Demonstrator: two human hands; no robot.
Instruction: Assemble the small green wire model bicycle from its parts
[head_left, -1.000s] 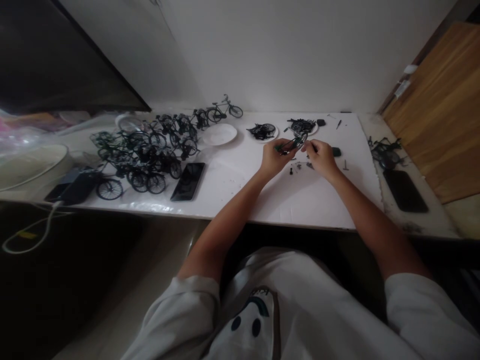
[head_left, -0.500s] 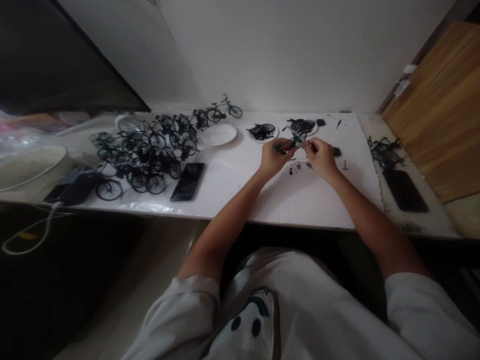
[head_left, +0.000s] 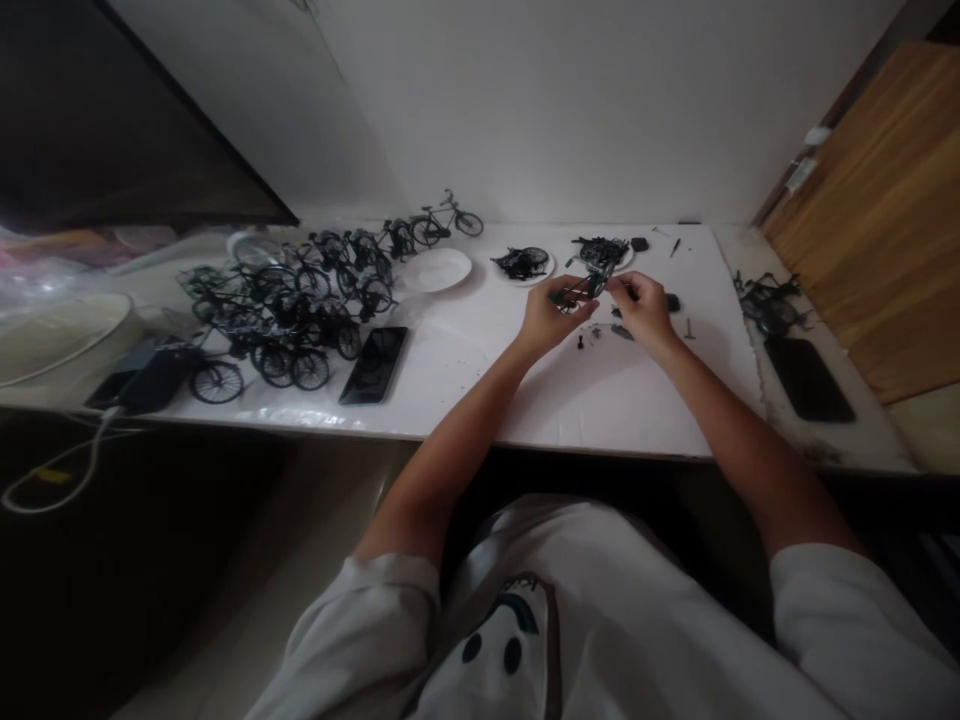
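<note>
My left hand (head_left: 551,315) is closed round a small dark green model bicycle frame (head_left: 592,284), held just above the white board (head_left: 600,400). The fingertips of my right hand (head_left: 642,308) pinch at the right side of the same model, where a wheel shows; any smaller part between them is too small to make out. Behind my hands lie two white plates with black bicycle parts (head_left: 525,262) and wheels (head_left: 601,250). Several tiny parts (head_left: 580,342) are scattered on the board below my hands.
Many assembled model bicycles (head_left: 300,310) crowd the left. Also there: a white plate (head_left: 438,270), a phone (head_left: 375,365), a pale bowl (head_left: 67,335) and a cable (head_left: 94,470). At right are another phone (head_left: 808,380), green frames (head_left: 771,302) and a wooden panel (head_left: 885,230).
The model has turned slightly between my hands, and the left fingers have shifted round it. My right fingertips have moved a little at its right side.
</note>
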